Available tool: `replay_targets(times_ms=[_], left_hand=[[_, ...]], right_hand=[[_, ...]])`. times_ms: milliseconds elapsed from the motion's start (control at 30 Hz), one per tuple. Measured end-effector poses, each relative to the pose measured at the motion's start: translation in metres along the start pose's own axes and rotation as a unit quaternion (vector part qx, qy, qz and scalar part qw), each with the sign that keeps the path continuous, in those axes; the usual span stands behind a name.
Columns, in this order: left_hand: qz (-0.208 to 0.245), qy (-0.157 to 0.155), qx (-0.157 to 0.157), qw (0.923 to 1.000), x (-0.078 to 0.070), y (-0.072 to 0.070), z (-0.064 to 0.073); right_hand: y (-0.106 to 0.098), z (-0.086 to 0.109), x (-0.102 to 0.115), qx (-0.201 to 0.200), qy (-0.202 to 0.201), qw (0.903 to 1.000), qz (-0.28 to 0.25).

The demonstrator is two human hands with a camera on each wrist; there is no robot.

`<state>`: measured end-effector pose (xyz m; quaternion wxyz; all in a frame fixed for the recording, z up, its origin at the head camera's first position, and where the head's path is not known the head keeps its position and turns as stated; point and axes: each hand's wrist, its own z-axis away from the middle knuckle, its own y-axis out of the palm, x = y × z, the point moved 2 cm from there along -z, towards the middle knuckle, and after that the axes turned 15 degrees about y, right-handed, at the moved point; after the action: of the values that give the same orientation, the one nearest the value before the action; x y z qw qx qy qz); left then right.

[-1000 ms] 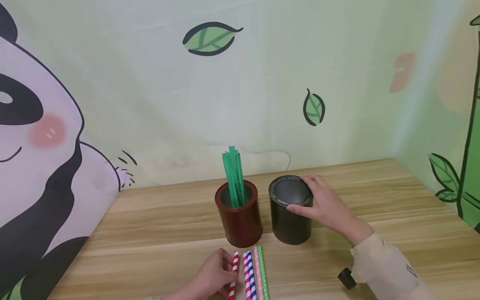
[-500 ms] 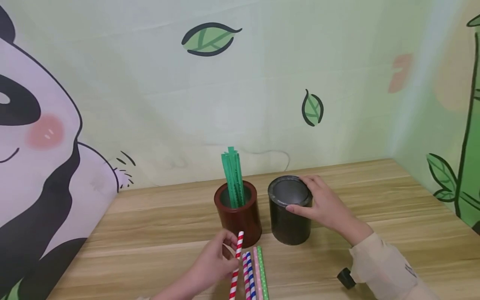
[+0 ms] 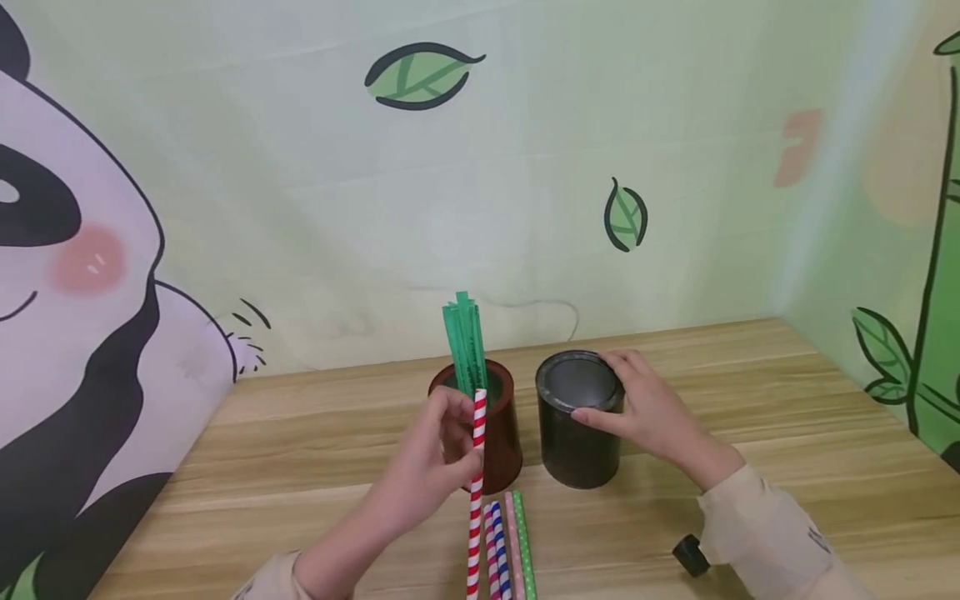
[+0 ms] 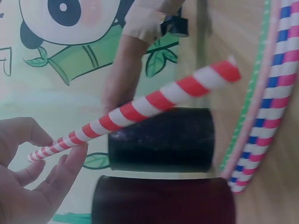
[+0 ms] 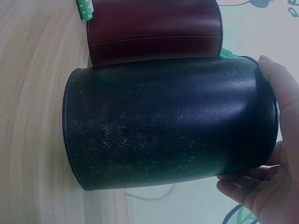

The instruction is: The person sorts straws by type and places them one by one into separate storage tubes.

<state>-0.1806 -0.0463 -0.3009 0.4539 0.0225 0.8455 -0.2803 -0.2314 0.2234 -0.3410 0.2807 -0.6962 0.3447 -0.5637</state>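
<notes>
1. Your left hand pinches the red straw near its upper end, thumb and fingers drawn narrow. The straw stands slightly tilted in front of the red cup, mid-table; whether the two touch, you cannot tell.
2. Your right hand spreads wide and grips the black cup by its rim, thumb toward the near edge of the table, fingers on the side of its right edge.
3. A light pinch should serve; squeezing harder could flatten the tube. Its long lower part hangs free, so a calm wrist would likely spare the red cup a knock.
4. Only steady the black cup: a push toward the table's left edge could bump the red cup just beside it.
5. The straws look like paper, slim and round. Four straws lie side by side toward the near edge: two spiral-striped, one pale pink, one dotted green.
6. The black cup is a scuffed cylinder. The red cup looks smoother, seamed, and holds thin, flat green strips.
</notes>
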Motion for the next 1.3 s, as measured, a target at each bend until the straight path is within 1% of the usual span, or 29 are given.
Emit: replay_targets(times_ms=[133, 200, 333, 467, 533, 633, 700, 767, 833, 900, 933, 1000, 1067, 1133, 1200, 1300], left_hand=[[-0.019, 0.039, -0.021, 0.9989, -0.008, -0.002, -0.012], [-0.041, 0.063, -0.034, 0.9966, -0.012, -0.003, -0.018], [-0.075, 0.121, -0.062, 0.9878, -0.023, -0.005, -0.033], [-0.085, 0.172, -0.104, 0.9759, -0.033, -0.008, -0.048], [-0.093, 0.191, -0.133, 0.9681, -0.036, -0.009, -0.055], [-0.103, 0.221, -0.178, 0.9535, -0.042, -0.01, -0.066], [-0.099, 0.246, -0.205, 0.942, -0.045, -0.009, -0.072], [-0.092, 0.277, -0.227, 0.9289, -0.046, -0.007, -0.077], [-0.088, 0.308, -0.243, 0.9157, -0.045, -0.004, -0.082], [-0.086, 0.333, -0.252, 0.9045, -0.043, 0.0, -0.086], [-0.086, 0.343, -0.255, 0.9002, -0.041, 0.002, -0.087], [-0.085, 0.356, -0.257, 0.8946, -0.037, 0.007, -0.09], [-0.084, 0.359, -0.256, 0.8934, -0.032, 0.012, -0.093], [-0.087, 0.356, -0.251, 0.8958, -0.028, 0.017, -0.095], [-0.099, 0.347, -0.244, 0.9001, -0.023, 0.024, -0.097], [-0.115, 0.33, -0.221, 0.9107, -0.016, 0.033, -0.098]], right_hand=[[-0.002, 0.0, -0.001, -0.004, -0.001, 1.0, 0.005], [-0.004, 0.0, -0.001, -0.005, -0.002, 1.0, 0.005], [-0.005, 0.001, -0.003, -0.004, 0.0, 1.0, 0.005], [-0.006, 0.002, -0.003, -0.005, 0.002, 1.0, 0.009], [-0.006, 0.002, -0.004, -0.004, 0.002, 0.9999, 0.01], [-0.006, 0.002, -0.004, -0.003, 0.004, 0.9999, 0.01], [-0.006, 0.002, -0.004, -0.003, 0.004, 0.9999, 0.011], [-0.006, 0.002, -0.005, -0.004, 0.003, 0.9999, 0.012], [-0.006, 0.001, -0.004, -0.005, 0.002, 0.9999, 0.012], [-0.006, 0.0, -0.004, -0.007, 0.001, 0.9999, 0.011], [-0.005, 0.0, -0.003, -0.007, 0.0, 0.9999, 0.01], [-0.004, -0.001, -0.002, -0.004, 0.0, 1.0, 0.007], [-0.003, -0.001, 0.0, 0.001, 0.002, 1.0, 0.004], [-0.001, -0.002, 0.001, 0.006, 0.005, 1.0, -0.001], [0.0, -0.002, 0.001, 0.007, 0.009, 0.9999, -0.003], [0.001, -0.002, 0.001, 0.003, 0.008, 0.9999, -0.007]])
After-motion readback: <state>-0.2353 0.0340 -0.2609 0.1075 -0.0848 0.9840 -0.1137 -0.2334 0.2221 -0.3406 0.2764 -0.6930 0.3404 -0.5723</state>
